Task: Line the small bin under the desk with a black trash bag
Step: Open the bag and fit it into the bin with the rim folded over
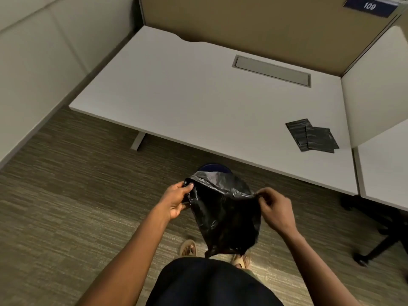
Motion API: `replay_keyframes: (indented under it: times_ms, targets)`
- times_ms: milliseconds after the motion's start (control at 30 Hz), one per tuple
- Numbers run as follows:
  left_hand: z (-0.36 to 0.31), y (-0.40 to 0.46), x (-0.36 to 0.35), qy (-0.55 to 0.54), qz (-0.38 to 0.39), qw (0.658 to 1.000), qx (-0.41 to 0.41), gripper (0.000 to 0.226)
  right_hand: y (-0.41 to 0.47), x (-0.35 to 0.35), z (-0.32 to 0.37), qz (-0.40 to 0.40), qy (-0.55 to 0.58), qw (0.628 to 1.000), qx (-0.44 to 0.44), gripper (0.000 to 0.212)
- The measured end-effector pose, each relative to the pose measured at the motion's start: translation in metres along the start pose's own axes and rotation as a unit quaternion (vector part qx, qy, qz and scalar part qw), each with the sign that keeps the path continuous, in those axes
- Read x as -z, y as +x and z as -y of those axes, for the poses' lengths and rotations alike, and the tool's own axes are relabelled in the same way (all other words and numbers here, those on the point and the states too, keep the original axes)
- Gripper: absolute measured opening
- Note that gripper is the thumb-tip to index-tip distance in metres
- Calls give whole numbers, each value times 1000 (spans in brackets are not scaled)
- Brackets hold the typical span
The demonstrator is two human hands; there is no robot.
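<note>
Currently left hand (176, 200) and right hand (274, 208) pinch opposite rim edges of black trash bag (225, 213), bin (215, 167) just beyond.

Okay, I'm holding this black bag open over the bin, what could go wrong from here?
1. The bag hides nearly all of the bin, so you may lower it off-centre and miss the rim.
2. Your left hand and right hand pinch only thin edges at the fingers; a slip would let the mouth close or the bag drop.
3. The bin sits right at the desk edge, leaving little room on the far side to fold the bag over.
</note>
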State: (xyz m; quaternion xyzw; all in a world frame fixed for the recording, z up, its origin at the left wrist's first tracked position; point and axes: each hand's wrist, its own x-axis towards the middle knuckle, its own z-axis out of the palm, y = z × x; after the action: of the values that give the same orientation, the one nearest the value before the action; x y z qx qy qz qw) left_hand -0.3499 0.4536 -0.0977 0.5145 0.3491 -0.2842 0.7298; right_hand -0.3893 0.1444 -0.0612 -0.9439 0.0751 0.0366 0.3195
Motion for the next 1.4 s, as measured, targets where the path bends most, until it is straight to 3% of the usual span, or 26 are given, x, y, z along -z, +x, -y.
replay_keyframes:
  times_ms: [67,167,233,300,367,533,733,933,1100,1267,1400]
  targets:
    - [-3,2,-1,8,-12,1000,-8,18,8,3,0,-12,88,993,-75,16]
    - [-7,7,-10,17,-29,999,-23,16,21,6,4,-11,276,936,-217,16]
    - [-11,10,-17,44,-69,995,-64,21,27,9,6,-30,347,907,-236,17]
    - [-11,17,-21,109,-148,977,-109,28,31,9,7,-34,354,902,-246,15]
    - [-8,20,-24,147,-187,966,-102,34,34,5,5,-22,343,896,-280,10]
    - [1,31,-26,88,-171,981,-28,45,37,-4,3,-6,328,881,-341,8]
    - [11,42,-28,66,-139,985,-77,32,34,2,8,41,478,819,-315,21]
    - [-1,42,-43,86,-188,958,-196,37,38,7,1,88,532,808,-237,29]
    - [-10,44,-59,178,-252,901,-304,42,56,11,-11,114,548,807,-186,14]
    - [2,64,-66,171,-274,877,-357,41,71,0,-23,139,518,834,-131,13]
    - [23,96,-57,178,-285,875,-347,40,80,-31,-36,158,486,854,-97,11]
